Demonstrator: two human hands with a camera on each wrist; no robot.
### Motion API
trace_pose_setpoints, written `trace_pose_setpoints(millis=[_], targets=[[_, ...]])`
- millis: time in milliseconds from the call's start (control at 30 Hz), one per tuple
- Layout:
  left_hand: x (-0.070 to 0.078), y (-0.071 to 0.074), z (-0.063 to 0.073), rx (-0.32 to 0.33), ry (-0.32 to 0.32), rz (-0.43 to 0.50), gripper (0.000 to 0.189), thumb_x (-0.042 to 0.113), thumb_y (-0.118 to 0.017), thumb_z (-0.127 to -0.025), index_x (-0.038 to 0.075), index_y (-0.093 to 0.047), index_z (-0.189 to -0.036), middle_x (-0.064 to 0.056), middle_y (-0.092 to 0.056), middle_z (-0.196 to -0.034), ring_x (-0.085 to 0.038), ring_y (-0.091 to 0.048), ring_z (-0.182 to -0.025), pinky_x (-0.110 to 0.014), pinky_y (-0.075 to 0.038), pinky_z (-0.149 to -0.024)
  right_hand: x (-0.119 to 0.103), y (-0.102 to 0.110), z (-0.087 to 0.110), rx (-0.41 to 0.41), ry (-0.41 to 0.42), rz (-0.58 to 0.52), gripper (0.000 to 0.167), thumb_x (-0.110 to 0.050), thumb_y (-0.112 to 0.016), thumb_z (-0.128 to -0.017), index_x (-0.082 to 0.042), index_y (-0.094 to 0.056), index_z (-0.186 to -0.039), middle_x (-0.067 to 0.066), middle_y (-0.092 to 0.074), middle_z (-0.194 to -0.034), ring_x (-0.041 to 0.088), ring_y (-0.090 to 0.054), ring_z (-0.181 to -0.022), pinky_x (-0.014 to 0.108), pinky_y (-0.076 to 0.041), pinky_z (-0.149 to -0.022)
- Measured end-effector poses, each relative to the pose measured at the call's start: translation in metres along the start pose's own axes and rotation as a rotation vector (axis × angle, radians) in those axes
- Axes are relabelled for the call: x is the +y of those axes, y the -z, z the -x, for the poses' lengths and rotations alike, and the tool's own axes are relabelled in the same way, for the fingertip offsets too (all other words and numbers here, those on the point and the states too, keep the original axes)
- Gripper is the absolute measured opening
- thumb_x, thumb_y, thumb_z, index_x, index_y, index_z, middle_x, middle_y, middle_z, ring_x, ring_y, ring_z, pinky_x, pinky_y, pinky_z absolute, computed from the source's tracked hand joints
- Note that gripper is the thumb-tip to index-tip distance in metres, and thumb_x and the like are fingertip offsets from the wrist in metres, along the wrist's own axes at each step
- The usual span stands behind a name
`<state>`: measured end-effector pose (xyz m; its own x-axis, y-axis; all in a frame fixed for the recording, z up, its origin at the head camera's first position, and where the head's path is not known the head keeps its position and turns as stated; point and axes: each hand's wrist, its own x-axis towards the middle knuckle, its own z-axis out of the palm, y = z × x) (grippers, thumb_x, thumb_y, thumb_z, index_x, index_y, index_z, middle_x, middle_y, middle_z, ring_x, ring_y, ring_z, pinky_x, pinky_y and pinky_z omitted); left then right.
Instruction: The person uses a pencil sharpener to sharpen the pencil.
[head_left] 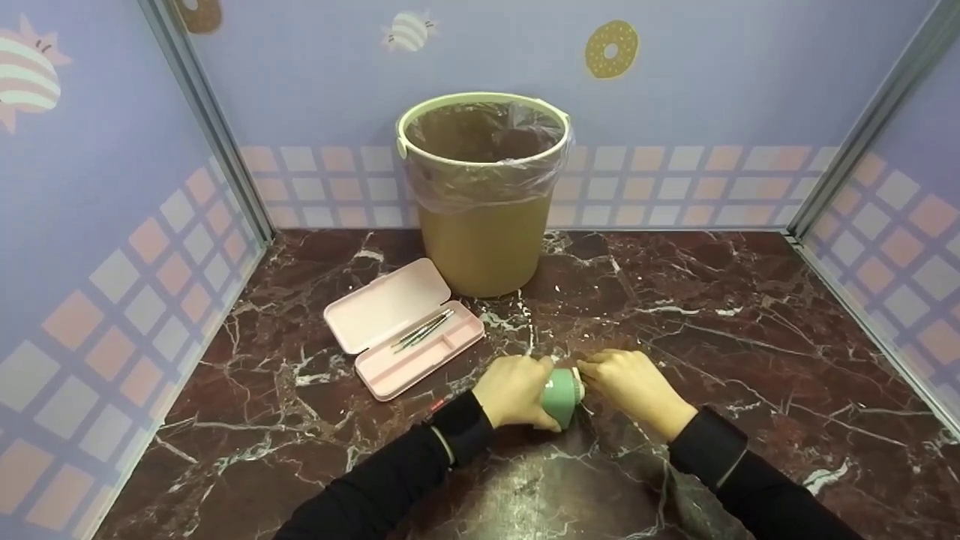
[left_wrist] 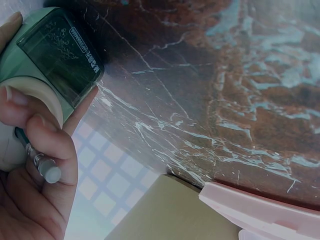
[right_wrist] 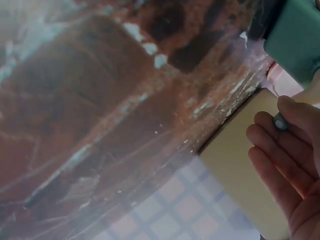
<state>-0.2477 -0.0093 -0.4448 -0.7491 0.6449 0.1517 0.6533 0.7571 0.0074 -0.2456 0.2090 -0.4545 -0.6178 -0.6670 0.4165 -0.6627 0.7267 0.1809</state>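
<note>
My left hand (head_left: 514,390) grips a green pencil sharpener (head_left: 559,397), which has a dark see-through bin (left_wrist: 62,55) and a cream round end (left_wrist: 37,92). The cream end faces my right hand (head_left: 626,386), close beside it. Between its thumb and fingers the right hand pinches a pencil (left_wrist: 42,165) with a silvery band and a white end. In the right wrist view the white tip of that pencil (right_wrist: 280,123) pokes out past the fingers, near the sharpener. The pencil's other end is hidden by the hand and sharpener.
A pink pencil case (head_left: 386,281) lies open to the left, with slim patterned pencils (head_left: 424,330) inside. Behind it stands a yellowish trash bin (head_left: 480,247) lined with a clear bag. Patterned wall panels (head_left: 712,97) border the dark marbled tabletop (head_left: 750,337).
</note>
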Motion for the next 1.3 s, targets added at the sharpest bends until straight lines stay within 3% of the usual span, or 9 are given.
trace_pose_setpoints(millis=[233,433,633,1300], targets=[[0.0,0.0,0.001,0.02,0.005,0.003,0.072,0.068,-0.089,-0.059,0.015,-0.064,-0.101,0.004,-0.072,-0.082,-0.016,-0.07,-0.072,-0.031,-0.058,-0.063,-0.005,-0.004,0.006,-0.029,-0.025,-0.028,0.013,-0.006,-0.079,-0.081,-0.01,-0.077,-0.093,0.004,-0.075,-0.078,0.021,-0.068,-0.063,0.037,-0.054,-0.052],[0.002,-0.001,0.003,0.041,0.012,0.007,0.072,0.067,-0.089,-0.059,0.015,-0.065,-0.101,0.003,-0.073,-0.083,-0.016,-0.069,-0.071,-0.03,-0.057,-0.061,-0.008,-0.012,0.013,0.021,0.008,-0.024,0.009,-0.007,-0.08,-0.079,-0.012,-0.073,-0.081,0.002,-0.074,-0.075,0.018,-0.065,-0.06,0.036,-0.053,-0.051],[0.003,-0.001,0.004,0.036,0.04,0.002,0.073,0.069,-0.089,-0.059,0.015,-0.064,-0.102,0.003,-0.073,-0.085,-0.014,-0.068,-0.07,-0.028,-0.055,-0.059,-0.015,-0.011,0.018,0.018,0.007,-0.01,0.018,-0.009,-0.081,-0.079,-0.013,-0.066,-0.069,-0.002,-0.071,-0.072,0.016,-0.062,-0.059,0.034,-0.053,-0.053],[0.005,-0.001,0.003,0.009,0.086,0.028,0.072,0.068,-0.089,-0.059,0.015,-0.064,-0.102,0.003,-0.073,-0.084,-0.013,-0.067,-0.07,-0.026,-0.053,-0.058,-0.031,-0.002,0.036,0.01,0.063,-0.038,0.014,-0.014,-0.083,-0.079,-0.013,-0.069,-0.083,-0.002,-0.073,-0.078,0.014,-0.062,-0.06,0.029,-0.053,-0.054]])
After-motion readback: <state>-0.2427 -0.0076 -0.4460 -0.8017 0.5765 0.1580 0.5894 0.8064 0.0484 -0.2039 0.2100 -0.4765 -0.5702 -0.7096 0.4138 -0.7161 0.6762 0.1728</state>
